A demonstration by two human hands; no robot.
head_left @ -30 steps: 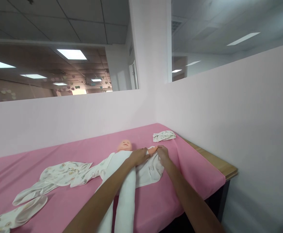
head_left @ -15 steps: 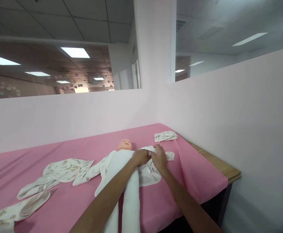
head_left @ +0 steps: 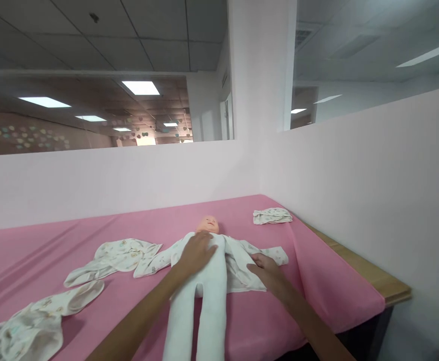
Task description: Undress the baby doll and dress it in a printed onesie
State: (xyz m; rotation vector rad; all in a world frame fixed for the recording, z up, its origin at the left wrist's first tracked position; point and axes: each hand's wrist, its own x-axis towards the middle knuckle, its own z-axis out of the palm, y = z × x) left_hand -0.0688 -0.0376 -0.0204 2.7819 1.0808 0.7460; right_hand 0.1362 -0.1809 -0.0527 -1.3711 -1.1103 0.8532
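A doll with a pink head (head_left: 208, 224) and white cloth body and legs (head_left: 212, 296) lies on its back. Under it a white patterned baby shirt (head_left: 238, 278) is spread, one sleeve (head_left: 159, 260) reaching left and the other (head_left: 277, 254) right. On the doll's upper chest rests my left hand (head_left: 198, 252), its fingers spread loosely. My right hand (head_left: 267, 269) is at the shirt's right panel, with thumb and fingers apart, touching the fabric.
The table has a pink cover (head_left: 129, 321). Patterned garments lie at the left (head_left: 118, 255) and front left (head_left: 35, 321); a folded one (head_left: 272, 216) sits at the back right. Pale walls (head_left: 355, 165) with windows stand behind and right. A wooden edge (head_left: 370, 265) shows.
Both hands have parted: my left hand moved onto the doll's chest, my right hand to the right and down, releasing the bunched cloth. The shirt panel lies flatter. The view has shifted left.
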